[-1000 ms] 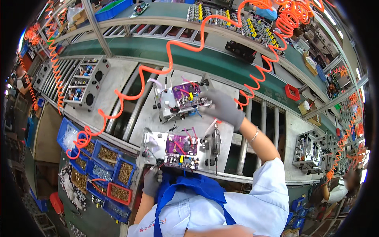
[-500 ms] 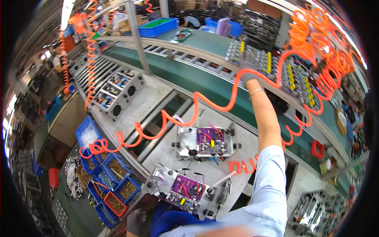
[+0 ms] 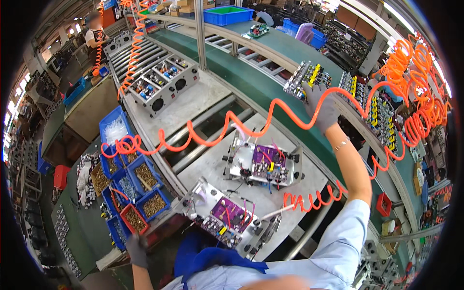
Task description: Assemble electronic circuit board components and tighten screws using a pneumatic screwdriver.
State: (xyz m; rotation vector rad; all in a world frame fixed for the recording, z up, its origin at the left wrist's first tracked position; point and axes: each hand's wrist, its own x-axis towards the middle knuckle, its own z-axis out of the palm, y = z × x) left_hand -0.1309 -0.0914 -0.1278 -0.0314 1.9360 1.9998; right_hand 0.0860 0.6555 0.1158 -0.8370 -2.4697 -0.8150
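Observation:
My right hand (image 3: 323,107), in a grey glove, reaches out over the far rail of the green conveyor. Its fingers are closed on the near edge of a circuit board (image 3: 309,77) with yellow and metallic parts. My left hand (image 3: 137,250), also gloved in grey, is beside the red bin (image 3: 134,218) of small brass-coloured fasteners. Its fingers look curled together; what they hold, if anything, is too small to tell. In front of me lie two open metal chassis, each with a purple circuit board: a nearer one (image 3: 231,214) and a farther one (image 3: 268,162).
A coiled orange air hose (image 3: 232,118) stretches across the work area below my right hand. Blue bins (image 3: 153,204) of fasteners stand at the left. A finished-looking metal unit (image 3: 164,87) sits by the rollers. More boards (image 3: 377,113) line the far bench; a person (image 3: 94,36) stands far left.
The board at my right hand now stands apart from the row of boards. My left hand has moved left and out to the red bin. The whole view has shifted.

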